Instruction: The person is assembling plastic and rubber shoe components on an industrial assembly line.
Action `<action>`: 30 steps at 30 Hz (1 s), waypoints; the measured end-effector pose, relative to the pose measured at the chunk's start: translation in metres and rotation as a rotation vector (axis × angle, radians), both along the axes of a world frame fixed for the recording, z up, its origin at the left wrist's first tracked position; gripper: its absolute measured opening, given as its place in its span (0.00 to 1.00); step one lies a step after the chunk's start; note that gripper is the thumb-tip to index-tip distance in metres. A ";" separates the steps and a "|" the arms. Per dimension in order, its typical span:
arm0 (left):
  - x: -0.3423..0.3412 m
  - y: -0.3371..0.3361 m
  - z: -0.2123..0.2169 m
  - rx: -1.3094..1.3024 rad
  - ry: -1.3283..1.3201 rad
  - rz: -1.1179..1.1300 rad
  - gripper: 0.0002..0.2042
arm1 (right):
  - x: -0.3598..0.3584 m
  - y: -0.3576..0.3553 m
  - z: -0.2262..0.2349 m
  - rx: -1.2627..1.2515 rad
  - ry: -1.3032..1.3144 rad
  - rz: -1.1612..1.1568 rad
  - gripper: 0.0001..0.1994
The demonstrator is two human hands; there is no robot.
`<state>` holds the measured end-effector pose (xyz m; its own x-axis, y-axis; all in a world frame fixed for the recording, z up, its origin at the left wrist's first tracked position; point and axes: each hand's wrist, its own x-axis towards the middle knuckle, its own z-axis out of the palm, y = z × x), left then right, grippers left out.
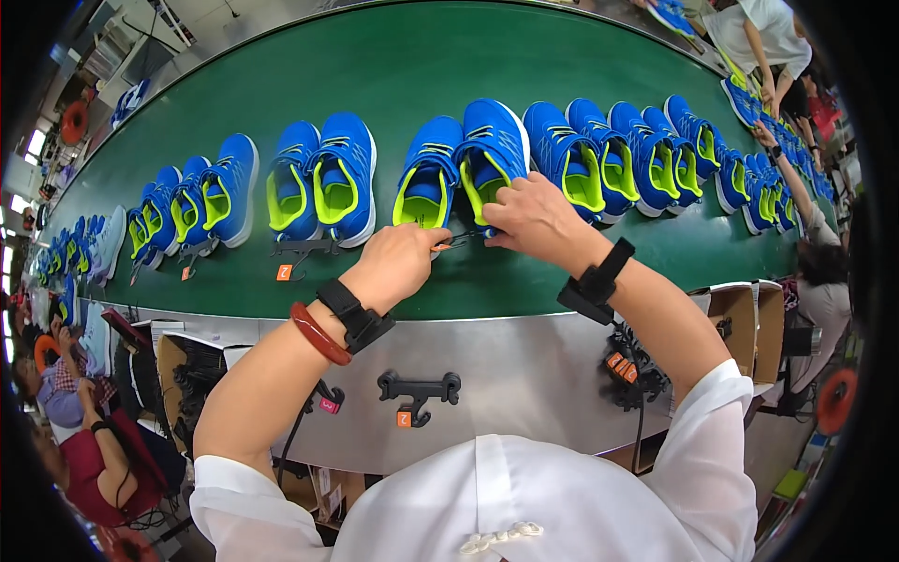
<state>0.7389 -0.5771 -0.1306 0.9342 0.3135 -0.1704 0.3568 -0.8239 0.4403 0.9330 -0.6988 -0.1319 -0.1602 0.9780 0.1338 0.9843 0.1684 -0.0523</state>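
Observation:
A pair of blue sneakers with lime-green linings, a left-side sneaker (426,178) and a right-side sneaker (493,155), stands in the middle of the green belt, heels toward me. A black plastic shoe hanger (461,239) spans the gap at their heels, mostly covered by my fingers. My left hand (395,265) pinches its left end beside one heel. My right hand (541,220) is closed over the other heel and grips the hanger's right end there. To the left, another pair (323,183) has a hanger (304,248) with an orange tag at its heels.
More blue sneakers line the green belt (393,56) on both sides. On the steel ledge (524,375) in front of me lie a loose hanger (419,387) and a hanger pile (632,370). Cardboard boxes (740,314) stand at the right; co-workers sit at both sides.

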 end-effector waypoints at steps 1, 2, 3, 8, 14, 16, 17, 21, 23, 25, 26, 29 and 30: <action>0.000 0.000 0.000 0.000 0.000 0.002 0.18 | -0.003 0.003 -0.003 0.000 -0.024 0.009 0.13; 0.000 -0.001 -0.001 0.008 -0.001 -0.008 0.17 | -0.006 0.005 -0.005 -0.001 -0.049 0.018 0.14; 0.001 -0.001 -0.001 0.015 -0.001 -0.019 0.16 | -0.008 0.006 -0.005 -0.019 -0.080 -0.002 0.14; -0.012 0.007 -0.022 -0.424 -0.216 0.058 0.20 | -0.007 0.005 0.002 -0.031 0.093 -0.088 0.12; -0.015 0.002 0.001 -0.146 -0.076 -0.037 0.34 | -0.008 -0.024 -0.015 0.115 0.633 -0.249 0.17; -0.018 0.006 0.012 0.027 -0.167 0.075 0.31 | -0.022 -0.043 -0.006 0.183 0.656 -0.400 0.14; -0.018 0.009 0.013 0.147 -0.390 0.108 0.26 | -0.034 -0.052 -0.005 0.036 0.651 -0.334 0.08; 0.016 -0.004 0.031 -0.041 -0.579 0.055 0.17 | -0.108 -0.087 -0.014 -0.185 0.633 0.099 0.18; 0.039 -0.027 0.028 -0.101 -0.576 0.016 0.15 | -0.132 -0.092 -0.005 -0.222 0.601 0.084 0.18; 0.059 -0.049 0.029 -0.133 -0.549 -0.023 0.12 | -0.145 -0.096 -0.013 -0.217 0.521 0.070 0.17; 0.071 -0.058 0.025 -0.137 -0.557 -0.043 0.12 | -0.148 -0.097 -0.021 -0.223 0.447 0.065 0.16; 0.104 -0.078 0.014 -0.198 -0.442 -0.062 0.14 | -0.150 -0.103 -0.032 -0.267 0.514 0.018 0.14; 0.113 -0.083 0.010 -0.200 -0.452 -0.079 0.14 | -0.149 -0.104 -0.034 -0.261 0.505 0.001 0.14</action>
